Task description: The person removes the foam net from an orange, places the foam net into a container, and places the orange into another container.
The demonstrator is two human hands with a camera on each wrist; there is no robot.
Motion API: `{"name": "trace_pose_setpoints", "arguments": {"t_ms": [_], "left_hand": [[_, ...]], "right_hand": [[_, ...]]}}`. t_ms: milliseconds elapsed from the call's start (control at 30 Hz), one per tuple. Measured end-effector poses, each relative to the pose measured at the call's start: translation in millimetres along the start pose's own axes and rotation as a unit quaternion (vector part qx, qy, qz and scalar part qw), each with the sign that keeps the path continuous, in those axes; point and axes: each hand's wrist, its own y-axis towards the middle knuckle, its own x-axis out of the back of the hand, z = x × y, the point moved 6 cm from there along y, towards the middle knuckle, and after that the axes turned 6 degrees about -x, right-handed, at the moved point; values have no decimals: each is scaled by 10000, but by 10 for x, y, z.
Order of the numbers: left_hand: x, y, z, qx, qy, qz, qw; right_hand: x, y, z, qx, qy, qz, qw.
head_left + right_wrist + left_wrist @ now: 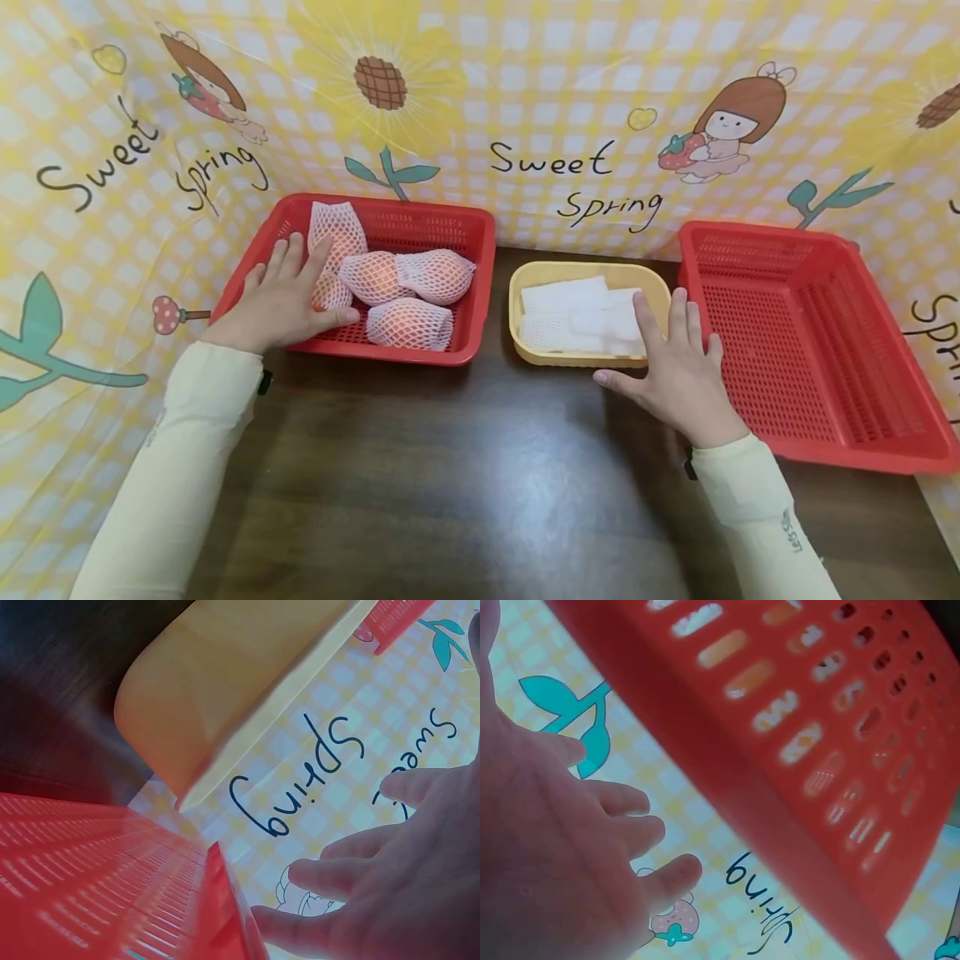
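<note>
My left hand (279, 302), fingers spread, hovers over the left side of a red plastic basket (480, 321). Inside that basket lie several orange round fruits (372, 277) in white foam net sleeves; their exact kind is hard to tell. In the left wrist view, the basket's slotted wall (727, 772) appears beside the hand, apart from it. My right hand (684, 379) is held with fingers extended over the right end of a yellow tub (517, 333), which contains flat white foam net sleeves (562, 312). Neither hand holds anything.
Another red basket (787, 367), with nothing seen in it, stands right of the yellow tub, close to my right hand. All three containers rest on a dark wooden table (480, 467). A yellow checked cloth (525, 92) with printed flowers hangs behind and at the sides.
</note>
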Motion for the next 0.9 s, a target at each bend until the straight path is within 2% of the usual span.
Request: {"name": "trace_pose_setpoints", "arguments": {"t_ms": [200, 367, 667, 767, 900], "left_hand": [[56, 69, -29, -66, 85, 17, 9999], [142, 175, -8, -84, 98, 219, 9997], [377, 356, -4, -8, -270, 576, 9980], [362, 397, -9, 85, -191, 803, 9966], [238, 493, 65, 297, -116, 1179, 9925]], "right_hand": [[-10, -49, -31, -72, 64, 73, 9999], [-20, -88, -67, -158, 132, 133, 9997], [-23, -120, -110, -269, 149, 241, 9992], [-22, -130, -107, -246, 115, 192, 9994], [-10, -142, -80, -170, 108, 30, 9998]]}}
